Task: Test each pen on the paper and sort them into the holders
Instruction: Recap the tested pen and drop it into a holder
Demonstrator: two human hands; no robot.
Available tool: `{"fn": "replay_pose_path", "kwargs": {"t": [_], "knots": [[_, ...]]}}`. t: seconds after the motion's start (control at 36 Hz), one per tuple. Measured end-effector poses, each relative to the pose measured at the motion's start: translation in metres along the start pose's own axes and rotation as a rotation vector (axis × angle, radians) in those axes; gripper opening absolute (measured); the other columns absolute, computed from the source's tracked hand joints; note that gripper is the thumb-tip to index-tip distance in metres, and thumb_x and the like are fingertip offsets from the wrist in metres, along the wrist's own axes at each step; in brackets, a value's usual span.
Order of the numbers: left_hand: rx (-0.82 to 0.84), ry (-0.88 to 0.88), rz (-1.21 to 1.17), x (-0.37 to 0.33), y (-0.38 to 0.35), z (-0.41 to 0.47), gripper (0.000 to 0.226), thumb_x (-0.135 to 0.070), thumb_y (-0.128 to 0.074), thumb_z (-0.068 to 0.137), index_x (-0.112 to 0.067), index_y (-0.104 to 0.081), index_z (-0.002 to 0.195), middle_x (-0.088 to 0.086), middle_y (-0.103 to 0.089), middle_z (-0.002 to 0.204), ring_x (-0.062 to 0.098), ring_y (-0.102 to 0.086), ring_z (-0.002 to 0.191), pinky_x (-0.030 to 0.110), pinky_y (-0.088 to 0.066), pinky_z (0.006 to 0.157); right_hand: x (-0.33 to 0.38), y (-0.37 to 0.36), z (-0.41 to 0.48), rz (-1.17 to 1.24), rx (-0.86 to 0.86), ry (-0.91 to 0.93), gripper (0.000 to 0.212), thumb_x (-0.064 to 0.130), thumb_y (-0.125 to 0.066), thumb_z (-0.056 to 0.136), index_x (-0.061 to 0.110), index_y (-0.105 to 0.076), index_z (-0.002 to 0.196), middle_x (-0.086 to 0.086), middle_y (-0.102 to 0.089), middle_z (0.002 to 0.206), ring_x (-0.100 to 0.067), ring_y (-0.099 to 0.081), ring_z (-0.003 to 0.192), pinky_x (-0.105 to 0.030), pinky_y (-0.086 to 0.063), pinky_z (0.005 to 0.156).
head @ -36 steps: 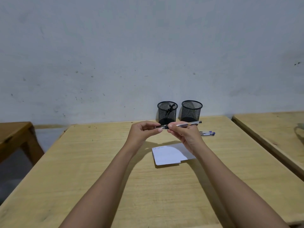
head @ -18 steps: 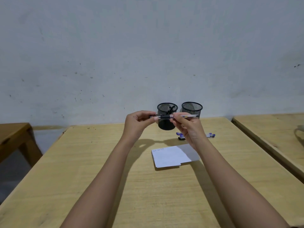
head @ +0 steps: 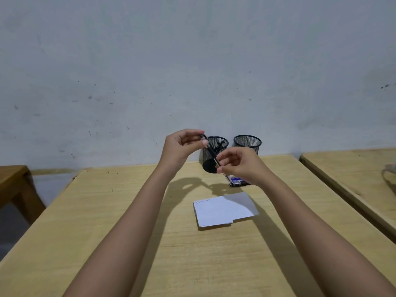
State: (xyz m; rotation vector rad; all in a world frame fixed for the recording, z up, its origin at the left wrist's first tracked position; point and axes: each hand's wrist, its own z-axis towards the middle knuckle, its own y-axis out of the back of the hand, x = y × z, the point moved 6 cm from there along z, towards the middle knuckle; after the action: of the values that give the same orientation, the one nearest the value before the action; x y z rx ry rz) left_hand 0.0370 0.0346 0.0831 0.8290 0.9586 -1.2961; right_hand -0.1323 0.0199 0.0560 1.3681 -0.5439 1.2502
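I hold a black pen [head: 211, 152] tilted in the air in front of the left mesh holder [head: 209, 161]. My left hand [head: 182, 146] pinches its upper end, and my right hand [head: 241, 163] pinches its lower part. Something dark shows inside the left holder. The right mesh holder [head: 247, 142] stands beside it near the wall. A white paper [head: 225, 210] with a few small marks at its top left lies on the wooden table [head: 107, 211]. Loose pens with blue parts [head: 236, 181] lie on the table behind my right hand, partly hidden.
A second wooden table [head: 353, 168] runs along the right, separated by a narrow gap. A darker wooden bench or table [head: 12, 179] stands at the left. A grey wall rises just behind the holders.
The pen has gone from level to steeply tilted. My left hand rose with the upper end and my right hand dropped with the lower end.
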Motion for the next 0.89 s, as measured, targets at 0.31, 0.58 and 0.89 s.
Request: {"fn": "replay_pose_path", "kwargs": {"t": [0.31,0.58,0.89], "knots": [[0.109,0.111,0.41,0.056,-0.01,0.049,0.057,-0.032,-0.076,0.075,-0.01,-0.055,0.124,0.003,-0.061,0.117,0.011,-0.058,0.106,0.018,-0.043,0.09,-0.019,0.064,0.016,0.194,-0.408,0.142,0.038,0.001,-0.071,0.077,0.023,-0.043,0.09,-0.001,-0.064,0.085,-0.024,-0.067,0.082,-0.046,-0.054,0.087],[0.118,0.125,0.459,0.101,-0.032,0.065,0.071,-0.036,-0.077,0.073,-0.015,-0.044,0.133,-0.003,-0.045,0.124,0.01,-0.044,0.115,0.023,-0.034,0.098,-0.038,0.063,0.078,0.288,-0.511,0.108,0.014,0.011,-0.048,0.095,0.023,-0.042,0.089,0.004,-0.052,0.09,-0.02,-0.07,0.086,-0.045,-0.055,0.086],[0.116,0.126,0.292,0.117,-0.034,0.074,0.056,-0.016,-0.078,0.074,-0.02,-0.046,0.12,-0.014,-0.054,0.106,-0.017,-0.049,0.092,0.002,-0.039,0.087,-0.053,0.042,0.108,-0.051,-0.335,0.02,0.012,0.008,-0.071,0.076,0.017,-0.064,0.078,-0.002,-0.07,0.082,-0.016,-0.067,0.083,-0.032,-0.054,0.085]]}}
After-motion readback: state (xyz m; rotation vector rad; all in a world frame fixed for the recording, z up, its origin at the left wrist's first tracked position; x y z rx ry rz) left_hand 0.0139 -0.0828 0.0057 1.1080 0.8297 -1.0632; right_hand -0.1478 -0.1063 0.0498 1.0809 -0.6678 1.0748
